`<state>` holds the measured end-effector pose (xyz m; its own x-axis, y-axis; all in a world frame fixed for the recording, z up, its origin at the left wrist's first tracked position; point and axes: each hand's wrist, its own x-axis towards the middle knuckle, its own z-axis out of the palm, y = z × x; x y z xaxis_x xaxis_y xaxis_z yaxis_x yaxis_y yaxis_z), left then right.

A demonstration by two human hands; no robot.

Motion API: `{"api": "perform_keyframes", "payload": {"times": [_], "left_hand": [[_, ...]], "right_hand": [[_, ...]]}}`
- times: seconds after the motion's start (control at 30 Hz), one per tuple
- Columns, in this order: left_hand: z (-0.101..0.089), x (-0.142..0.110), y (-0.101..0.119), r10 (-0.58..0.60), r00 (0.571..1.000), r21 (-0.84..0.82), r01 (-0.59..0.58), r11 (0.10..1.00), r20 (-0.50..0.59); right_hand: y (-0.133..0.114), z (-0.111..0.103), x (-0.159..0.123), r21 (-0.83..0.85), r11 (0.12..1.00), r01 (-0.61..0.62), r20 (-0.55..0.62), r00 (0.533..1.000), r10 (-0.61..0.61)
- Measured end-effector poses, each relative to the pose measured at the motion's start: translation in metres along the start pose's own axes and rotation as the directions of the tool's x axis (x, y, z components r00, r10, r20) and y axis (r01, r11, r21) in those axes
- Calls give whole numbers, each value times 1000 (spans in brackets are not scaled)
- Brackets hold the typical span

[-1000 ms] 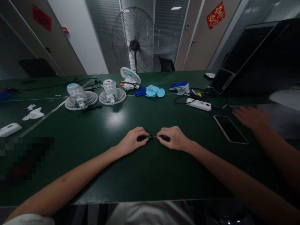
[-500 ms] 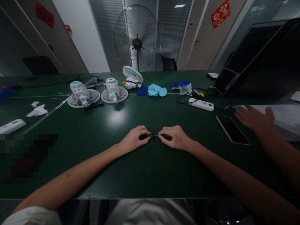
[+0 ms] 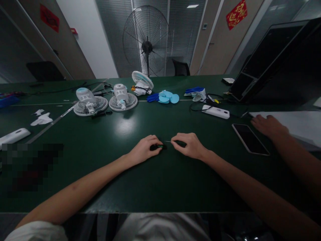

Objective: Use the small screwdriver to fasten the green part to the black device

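My left hand rests on the dark green table, fingers pinched round a small black-and-green handle-like piece, most of it covered by the fingers. Facing it, my right hand pinches a thin metal rod, whose free tip points left. A short gap separates the rod's tip from the black-and-green piece. The rod's other end is hidden in my right fingers.
White fan parts lie towards the back left. Blue gloves and light blue discs are behind my hands. To the right are a phone, a white case and another person's hand on paper.
The metal rod, earlier reaching the black-and-green piece, is now apart from it and a little higher in view, with my right hand. The other person's hand has turned flatter.
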<state>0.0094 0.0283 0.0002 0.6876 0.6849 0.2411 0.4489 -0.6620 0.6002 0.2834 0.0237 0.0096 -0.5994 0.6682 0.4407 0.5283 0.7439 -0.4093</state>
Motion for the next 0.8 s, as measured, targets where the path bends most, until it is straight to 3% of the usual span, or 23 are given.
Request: {"api": "perform_keyframes", "payload": {"times": [0.13,0.37,0.63,0.8], "left_hand": [[-1,0,1,-6,1000,8,6,1000,8],[-1,0,2,-2,1000,-1,2,1000,-3],[-2,0,2,-24,1000,-12,24,1000,-7],[-2,0,4,-28,1000,0,28,1000,5]], "right_hand": [[4,4,-4,-51,998,27,115,993,-21],[-5,9,0,-84,995,46,139,990,-34],[-17,15,8,-17,997,81,4,997,-81],[-2,12,2,-20,999,28,-67,997,-29]]}}
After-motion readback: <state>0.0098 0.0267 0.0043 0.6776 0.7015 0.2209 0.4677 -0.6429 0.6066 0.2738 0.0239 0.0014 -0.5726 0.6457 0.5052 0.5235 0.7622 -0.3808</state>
